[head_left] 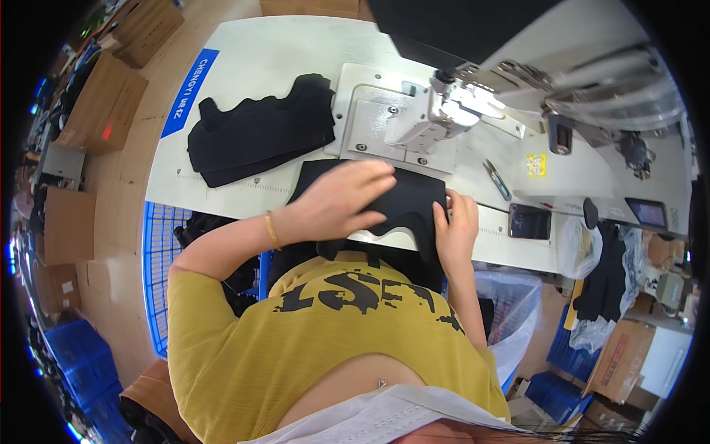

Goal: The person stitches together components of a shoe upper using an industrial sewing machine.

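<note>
A black cut fabric piece (407, 194) with a curved notch lies at the table's front edge, below the sewing machine's plate. My left hand (344, 198) rests across its left part, fingers stretched and spread. At the right edge of the same piece, my right hand (458, 226) has its thumb and curled fingers on the border, gripping it. Further left on the table is a stack of black fabric pieces (262, 133) of similar shape. The white sewing machine (421, 122) stands just beyond my hands, its lamp lit.
Tweezers (497, 180) and a phone (529, 221) lie on the table to the right. A blue basket (159, 274) with dark fabric stands under the left edge. A clear plastic-lined bin (510, 303) is below on the right. Cardboard boxes (103, 103) stand on the left floor.
</note>
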A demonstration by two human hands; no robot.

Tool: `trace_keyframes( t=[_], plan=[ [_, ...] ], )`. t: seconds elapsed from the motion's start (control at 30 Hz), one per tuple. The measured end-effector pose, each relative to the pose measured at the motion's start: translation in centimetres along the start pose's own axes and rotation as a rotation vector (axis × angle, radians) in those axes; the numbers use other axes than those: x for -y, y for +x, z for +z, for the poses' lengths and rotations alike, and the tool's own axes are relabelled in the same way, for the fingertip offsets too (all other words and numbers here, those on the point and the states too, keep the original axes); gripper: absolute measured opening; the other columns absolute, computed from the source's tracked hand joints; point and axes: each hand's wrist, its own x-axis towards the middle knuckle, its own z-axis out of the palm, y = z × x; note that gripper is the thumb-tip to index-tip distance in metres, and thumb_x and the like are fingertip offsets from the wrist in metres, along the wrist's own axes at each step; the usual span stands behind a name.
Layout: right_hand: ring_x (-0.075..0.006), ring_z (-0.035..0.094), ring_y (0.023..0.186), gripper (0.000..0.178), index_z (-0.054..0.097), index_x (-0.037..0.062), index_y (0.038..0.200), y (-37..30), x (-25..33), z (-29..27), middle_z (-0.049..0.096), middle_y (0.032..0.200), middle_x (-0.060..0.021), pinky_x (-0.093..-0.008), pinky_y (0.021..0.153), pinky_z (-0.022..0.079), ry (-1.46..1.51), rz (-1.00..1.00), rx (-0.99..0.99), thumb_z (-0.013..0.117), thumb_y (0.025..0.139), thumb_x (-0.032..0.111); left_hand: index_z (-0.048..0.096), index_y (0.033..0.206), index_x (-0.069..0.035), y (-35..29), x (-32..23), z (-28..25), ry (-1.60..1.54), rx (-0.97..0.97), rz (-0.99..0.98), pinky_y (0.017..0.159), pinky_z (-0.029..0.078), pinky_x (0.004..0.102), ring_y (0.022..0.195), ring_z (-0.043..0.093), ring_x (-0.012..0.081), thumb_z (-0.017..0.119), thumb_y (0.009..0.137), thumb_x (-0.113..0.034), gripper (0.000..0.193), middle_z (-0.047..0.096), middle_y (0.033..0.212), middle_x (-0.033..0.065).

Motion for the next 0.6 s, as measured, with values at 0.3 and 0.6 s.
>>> trace_keyframes(
  t=[0.3,0.6],
  plan=[
    [-0.0329,0.065,0.091,0.016,0.055,0.0009,0.093,-0.8,1.1,-1.8,0.064,0.107,-0.0185,-0.0366,0.072,0.053,0.401,-0.253,-0.044,0.068,0.083,0.001,0.059,0.111,-0.002,5.5,0.5,5.4,-0.219,-0.095,0.098,0.086,0.049,0.0399,0.099,0.059,0.0333,0.074,0.075,-0.005,0.039,0.060,0.105,0.0142],
    [-0.0159,0.068,0.079,0.023,0.061,-0.0018,0.110,1.6,1.1,-2.4,0.070,0.086,-0.0117,-0.0280,0.069,0.053,0.626,0.141,0.106,0.059,0.096,0.016,0.065,0.097,0.002,8.1,-0.1,-8.3,0.039,-0.028,-0.309,0.075,0.049,0.0232,0.081,0.058,0.0065,0.066,0.088,-0.006,0.012,0.066,0.085,0.0006]
  ],
)
